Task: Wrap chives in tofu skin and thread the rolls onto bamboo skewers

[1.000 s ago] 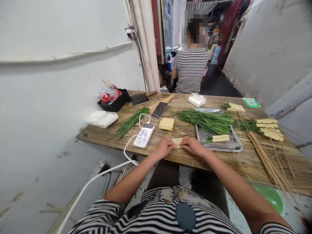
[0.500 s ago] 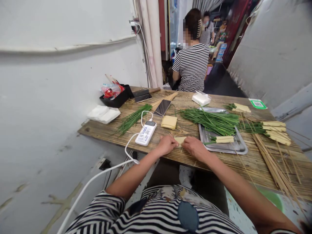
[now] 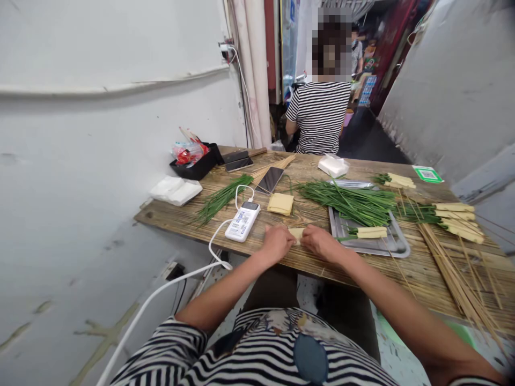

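Both hands close on a pale yellow tofu sheet [image 3: 296, 234] near the table's front edge. My left hand [image 3: 278, 242] pinches its left end, and my right hand [image 3: 318, 241] pinches the right end; the fingers partly cover it. Just beyond lies a stack of tofu sheets [image 3: 280, 203]. To the right, a metal tray [image 3: 398, 238] carries a heap of green chives [image 3: 354, 201] and tofu rolls [image 3: 370, 232] with chives inside on a skewer. More skewered rolls [image 3: 458, 217] rest at the table's right side.
A white power bank [image 3: 243, 221] with a cable stands left of my hands, near a phone [image 3: 269, 180] and more chives [image 3: 225, 198]. Bamboo skewers [image 3: 446, 273] lie at right. Tissues [image 3: 333, 165] and a black box [image 3: 197, 167] are farther back. A person [image 3: 322, 115] sits beyond the table.
The sheet between my hands shows a little narrower, with my fingers still at its ends. The view has shifted slightly, and the seated person's head has turned.
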{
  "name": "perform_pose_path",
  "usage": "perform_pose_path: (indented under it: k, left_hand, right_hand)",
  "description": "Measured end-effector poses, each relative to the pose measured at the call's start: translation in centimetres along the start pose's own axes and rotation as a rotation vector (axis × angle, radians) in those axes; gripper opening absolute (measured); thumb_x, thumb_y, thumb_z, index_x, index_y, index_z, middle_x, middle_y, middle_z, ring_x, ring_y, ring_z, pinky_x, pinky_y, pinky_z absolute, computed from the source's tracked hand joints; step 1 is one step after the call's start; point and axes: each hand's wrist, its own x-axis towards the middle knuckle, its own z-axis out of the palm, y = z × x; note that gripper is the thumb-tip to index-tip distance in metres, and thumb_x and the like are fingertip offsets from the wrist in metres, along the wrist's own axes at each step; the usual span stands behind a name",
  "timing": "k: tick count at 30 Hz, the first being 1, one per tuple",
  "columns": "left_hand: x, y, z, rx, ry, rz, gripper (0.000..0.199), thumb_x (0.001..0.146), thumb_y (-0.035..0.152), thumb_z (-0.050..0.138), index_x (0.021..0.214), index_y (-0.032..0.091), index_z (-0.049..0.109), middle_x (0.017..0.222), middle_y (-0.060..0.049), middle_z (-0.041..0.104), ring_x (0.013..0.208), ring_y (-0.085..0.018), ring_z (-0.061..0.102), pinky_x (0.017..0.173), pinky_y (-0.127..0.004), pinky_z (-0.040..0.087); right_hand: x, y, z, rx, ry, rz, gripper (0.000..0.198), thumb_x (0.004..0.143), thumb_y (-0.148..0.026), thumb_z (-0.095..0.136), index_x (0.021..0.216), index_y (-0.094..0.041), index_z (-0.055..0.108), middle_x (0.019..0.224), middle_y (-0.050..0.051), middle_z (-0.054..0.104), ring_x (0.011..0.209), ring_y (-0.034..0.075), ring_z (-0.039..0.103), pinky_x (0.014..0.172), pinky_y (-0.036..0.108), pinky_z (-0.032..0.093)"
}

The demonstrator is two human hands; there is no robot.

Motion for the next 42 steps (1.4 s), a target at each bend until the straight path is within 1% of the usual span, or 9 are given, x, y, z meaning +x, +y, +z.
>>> perform_pose_path:
  k: [4,9,12,16,19,23,28,36,42]
  left_hand:
    - [-1.0,1.0,1.6,0.120,0.180,0.102,0.017,0.089,0.024,0.055,0.080,0.020,0.069,0.091,-0.004,0.068,0.098,-0.022,0.050,0.082,-0.038,0.027]
    - [-1.3,0.2,3.5,0.198,0.219,0.215,0.021,0.094,0.026,0.048,0.082,0.020,0.063,0.082,0.001,0.066,0.091,-0.017,0.050,0.078,-0.036,0.025]
    - [-1.6,-0.5,3.9,0.242,0.265,0.262,0.017,0.095,0.027,0.047,0.091,0.022,0.062,0.086,0.002,0.067,0.091,-0.016,0.050,0.078,-0.036,0.025]
    - [-2.2,-1.0,4.0,0.315,0.308,0.329,0.017,0.096,0.024,0.044,0.101,0.021,0.060,0.095,0.000,0.066,0.095,-0.016,0.050,0.080,-0.036,0.026]
    - [-2.3,-1.0,4.0,0.359,0.303,0.347,0.017,0.095,0.022,0.044,0.102,0.020,0.060,0.097,-0.002,0.064,0.098,-0.018,0.049,0.082,-0.036,0.027]
    - [-2.2,-0.9,3.6,0.380,0.262,0.365,0.018,0.096,0.021,0.042,0.101,0.019,0.059,0.094,-0.003,0.063,0.097,-0.018,0.049,0.082,-0.037,0.027]
    - [-1.9,-0.9,3.3,0.383,0.238,0.400,0.018,0.096,0.019,0.040,0.099,0.017,0.057,0.092,-0.004,0.063,0.094,-0.019,0.049,0.084,-0.039,0.026]
    - [-1.6,-1.4,3.8,0.361,0.291,0.403,0.017,0.096,0.023,0.042,0.098,0.019,0.058,0.088,-0.002,0.063,0.091,-0.018,0.050,0.086,-0.040,0.025]
    - [-1.5,-1.2,3.5,0.373,0.234,0.414,0.018,0.094,0.019,0.042,0.101,0.017,0.059,0.089,-0.004,0.062,0.092,-0.019,0.049,0.089,-0.040,0.026]
  right_hand:
    - [0.0,0.5,0.2,0.032,0.015,-0.043,0.030,0.090,-0.016,0.049,0.064,-0.015,0.064,0.072,0.005,0.058,0.072,0.015,0.045,0.066,0.026,0.031]
    - [0.0,1.3,1.3,0.095,0.092,-0.057,0.023,0.088,-0.017,0.054,0.071,-0.016,0.070,0.071,0.005,0.059,0.070,0.015,0.046,0.063,0.025,0.032]
    - [-0.1,1.7,1.7,0.118,0.125,-0.056,0.021,0.086,-0.017,0.056,0.071,-0.016,0.070,0.070,0.004,0.059,0.070,0.015,0.047,0.063,0.025,0.033]
    - [-0.1,1.7,1.4,0.159,0.138,-0.078,0.022,0.087,-0.017,0.055,0.070,-0.016,0.069,0.070,0.005,0.060,0.070,0.015,0.049,0.064,0.025,0.034]
    - [-0.1,1.7,1.0,0.190,0.134,-0.088,0.023,0.088,-0.018,0.054,0.070,-0.016,0.069,0.069,0.004,0.061,0.069,0.014,0.050,0.065,0.025,0.035]
    - [0.1,1.9,0.8,0.216,0.124,-0.073,0.024,0.088,-0.020,0.054,0.069,-0.015,0.069,0.070,0.005,0.062,0.068,0.014,0.051,0.065,0.025,0.036]
    - [0.2,1.7,0.7,0.183,0.101,-0.059,0.022,0.086,-0.018,0.056,0.069,-0.015,0.069,0.068,0.005,0.062,0.068,0.014,0.052,0.065,0.025,0.036]
    - [0.5,1.7,0.4,0.159,0.062,-0.076,0.019,0.084,-0.013,0.058,0.070,-0.015,0.070,0.068,0.004,0.063,0.068,0.014,0.053,0.067,0.025,0.037]
    - [0.5,2.1,0.2,0.213,0.038,-0.057,0.015,0.084,-0.013,0.059,0.076,-0.015,0.072,0.072,0.004,0.064,0.070,0.014,0.055,0.067,0.025,0.039]
